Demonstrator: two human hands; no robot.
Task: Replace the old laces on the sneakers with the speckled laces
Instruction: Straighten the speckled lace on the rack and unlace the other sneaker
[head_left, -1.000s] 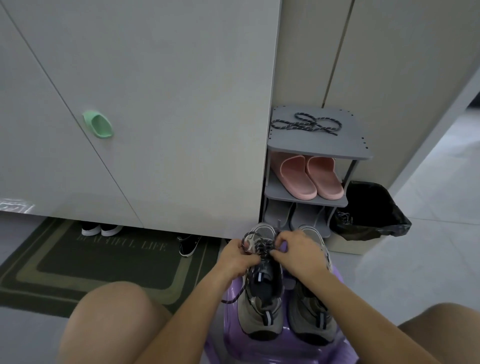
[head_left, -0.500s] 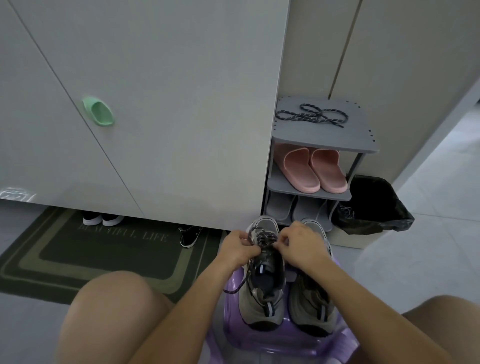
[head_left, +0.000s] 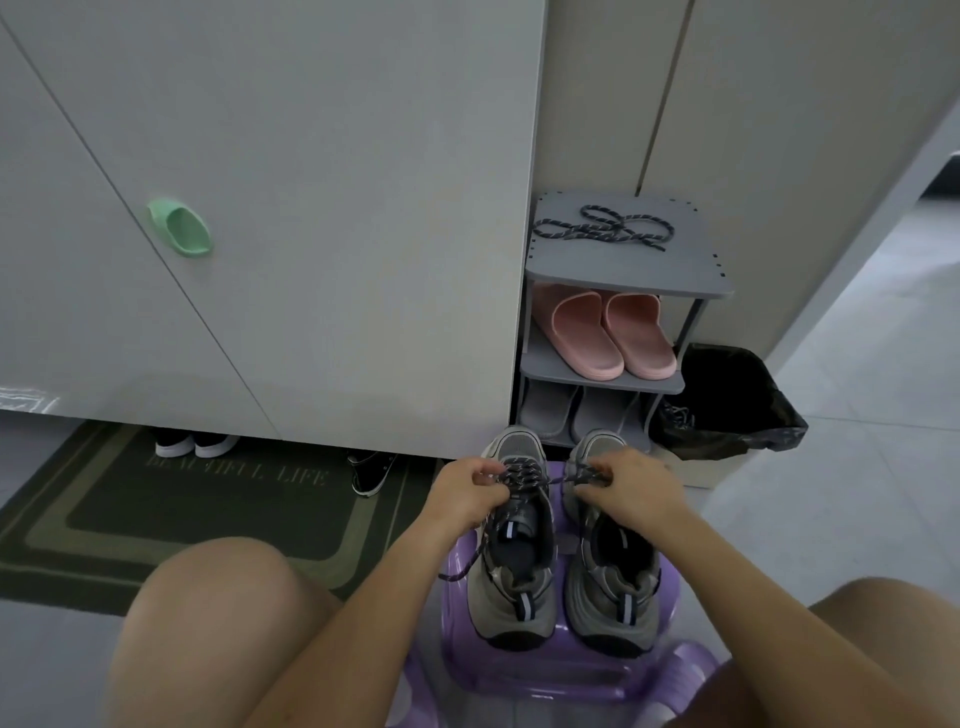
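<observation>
**Lacing of the left sneaker, seen from above.** My left hand is pinching one run of the speckled lace at the left side of the left sneaker, fingers curled and clamped on the cord; my right hand is pinching the other run, fingers likewise closed on it, and is holding it taut above the toe of the right sneaker; the lace is crossing the upper eyelets of the left sneaker between the two hands; a loose tail is hanging below my left hand, past the side of the shoe.

Both sneakers are standing upright and side by side, toes pointing away from me, on a translucent purple stool between my bare knees.

Beyond the stool a grey shoe rack is standing against the wall; a second speckled lace is lying in loose loops on its top shelf; pink slippers are sitting on the middle shelf and grey slippers on the bottom one.

Just to the right of the rack a bin lined with a black bag is standing on the floor; a dark tangle of cord is lying at its left rim, and what it is I cannot tell.

To the left a dark green doormat is lying before a pale cabinet door bearing a green handle; white shoe toes are showing under the cabinet.
</observation>
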